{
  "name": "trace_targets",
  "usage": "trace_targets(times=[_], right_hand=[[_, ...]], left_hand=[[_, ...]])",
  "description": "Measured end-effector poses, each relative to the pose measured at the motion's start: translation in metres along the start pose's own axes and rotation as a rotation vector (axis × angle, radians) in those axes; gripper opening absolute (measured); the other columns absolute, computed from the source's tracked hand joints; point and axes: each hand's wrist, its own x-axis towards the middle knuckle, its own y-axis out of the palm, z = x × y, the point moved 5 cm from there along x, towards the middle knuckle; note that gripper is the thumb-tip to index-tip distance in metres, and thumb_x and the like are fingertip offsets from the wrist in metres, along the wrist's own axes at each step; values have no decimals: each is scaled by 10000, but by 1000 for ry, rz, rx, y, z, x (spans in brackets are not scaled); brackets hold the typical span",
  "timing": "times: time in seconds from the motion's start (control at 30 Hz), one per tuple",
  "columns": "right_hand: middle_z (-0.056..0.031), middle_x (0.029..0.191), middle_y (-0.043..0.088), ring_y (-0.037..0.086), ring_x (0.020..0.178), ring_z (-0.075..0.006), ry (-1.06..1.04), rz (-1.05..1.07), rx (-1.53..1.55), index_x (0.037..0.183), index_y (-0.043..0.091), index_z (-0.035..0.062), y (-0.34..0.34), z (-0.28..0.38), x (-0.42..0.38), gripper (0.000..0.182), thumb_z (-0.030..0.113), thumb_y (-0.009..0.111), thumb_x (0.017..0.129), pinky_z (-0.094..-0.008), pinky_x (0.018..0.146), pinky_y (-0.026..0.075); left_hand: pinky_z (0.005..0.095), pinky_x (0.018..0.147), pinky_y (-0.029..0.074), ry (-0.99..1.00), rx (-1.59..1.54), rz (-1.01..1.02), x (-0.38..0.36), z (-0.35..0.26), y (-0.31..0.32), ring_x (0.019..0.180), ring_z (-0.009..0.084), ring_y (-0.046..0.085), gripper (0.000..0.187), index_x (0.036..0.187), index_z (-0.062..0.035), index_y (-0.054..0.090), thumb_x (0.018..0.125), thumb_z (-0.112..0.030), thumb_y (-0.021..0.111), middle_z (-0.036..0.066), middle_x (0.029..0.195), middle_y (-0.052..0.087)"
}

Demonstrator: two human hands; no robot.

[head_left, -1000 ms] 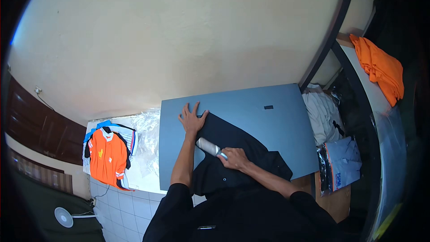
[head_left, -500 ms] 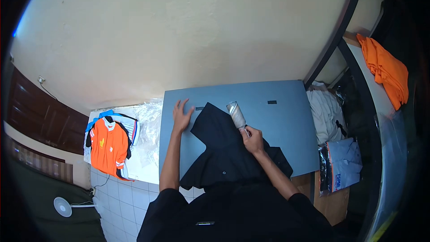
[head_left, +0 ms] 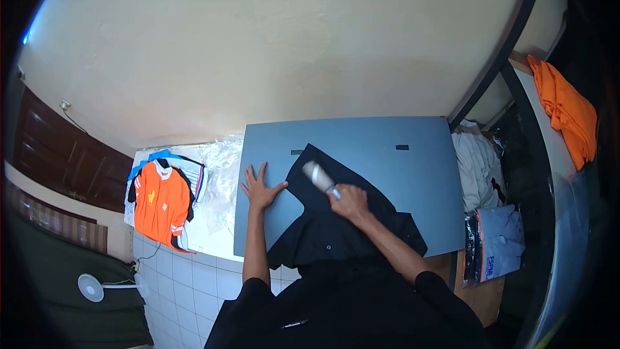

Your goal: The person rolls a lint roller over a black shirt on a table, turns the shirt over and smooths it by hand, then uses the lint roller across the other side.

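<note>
A black garment [head_left: 349, 240] lies across the grey table [head_left: 426, 187], its pointed upper part toward the wall. My right hand [head_left: 349, 203] is closed around the handle of a lint roller [head_left: 318, 176], whose pale cylinder, slightly blurred, overlaps the garment's upper part. To the left, my left hand [head_left: 259, 190] rests with fingers spread over the table top. Its thumb tip is right at the garment's left edge.
Left of the table is a white surface with an orange shirt [head_left: 159, 200] and clear plastic wrapping [head_left: 223, 178]. Bagged grey clothing [head_left: 500, 242] and pale cloth [head_left: 476, 165] sit on the right. Orange cloth [head_left: 565, 113] lies on a ledge; a white fan [head_left: 91, 287] stands lower left.
The lint roller has swung left and down over the garment in my right hand. My left hand has come down onto the table, fingers spread beside the garment. The view has shifted slightly.
</note>
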Motion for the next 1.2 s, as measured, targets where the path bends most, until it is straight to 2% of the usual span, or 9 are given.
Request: trace_targets(times=[0.13, 0.23, 0.37, 0.5, 0.67, 0.87, 0.93, 1.07, 1.2], right_hand=[[-232, 1005, 796, 764, 933, -466, 182, -120, 35, 1089, 821, 51, -21, -21, 35, 400, 416, 684, 999, -565, 827, 602], [-224, 993, 797, 766, 925, -458, 37, -122, 92, 1089, 820, 51, -18, 3, 36, 397, 413, 693, 990, -559, 823, 604], [-193, 987, 793, 760, 928, -445, -347, 119, -7, 1065, 812, 61, 22, 30, 31, 394, 427, 723, 951, -545, 833, 607], [-200, 959, 795, 760, 922, -443, -75, -82, 21, 1105, 818, 62, 15, 4, 77, 404, 427, 701, 976, -553, 846, 600], [-244, 1007, 790, 760, 972, -454, 144, -147, 231, 1161, 803, 49, -56, -14, 81, 429, 413, 675, 974, -542, 860, 588], [-225, 945, 788, 768, 921, -429, 248, -325, 279, 1112, 800, 49, -150, -72, 13, 311, 234, 757, 865, -492, 823, 600], [-216, 929, 787, 774, 896, -408, 273, -448, 317, 1077, 781, 30, -193, -101, 9, 280, 152, 806, 827, -464, 808, 604], [-211, 910, 787, 785, 884, -381, 227, -737, 196, 1029, 754, -6, -275, -158, 28, 302, 189, 864, 826, -458, 799, 605], [-228, 959, 795, 787, 930, -394, 360, -649, 75, 1072, 758, -27, -339, -173, 57, 325, 184, 862, 847, -456, 839, 604]], left_hand=[[687, 1290, -79, -2, 17, 3, 1, 2, 4, 1688, 427, 0, 1193, 1692, -322, 402, 690, -765, 875, 240, 1815, 99], [708, 1275, -99, 26, -19, 20, 4, 9, 6, 1684, 443, -37, 1215, 1685, -308, 415, 672, -812, 857, 247, 1816, 81], [705, 1273, -107, 41, -34, 40, 7, 14, 8, 1685, 439, -43, 1208, 1687, -317, 410, 677, -804, 859, 248, 1818, 61], [707, 1273, -104, 16, -28, 55, 5, 11, 7, 1686, 432, -60, 1214, 1692, -320, 399, 676, -799, 861, 243, 1821, 52], [700, 1281, -93, -13, 4, 76, 6, 7, 6, 1690, 415, -60, 1212, 1695, -316, 397, 676, -775, 867, 234, 1823, 58], [686, 1292, -80, -34, 24, 54, 4, 6, 6, 1693, 405, -27, 1196, 1690, -322, 410, 674, -749, 875, 232, 1819, 89], [691, 1289, -83, -32, 32, 52, 6, 6, 7, 1693, 405, -22, 1196, 1694, -325, 405, 677, -747, 874, 233, 1819, 94], [697, 1284, -97, -26, 13, 48, 4, 6, 8, 1694, 396, -39, 1187, 1695, -320, 404, 690, -747, 868, 227, 1823, 71], [691, 1284, -106, -24, 14, 60, 3, 5, 4, 1694, 391, -53, 1178, 1698, -314, 401, 703, -744, 862, 226, 1824, 58]])
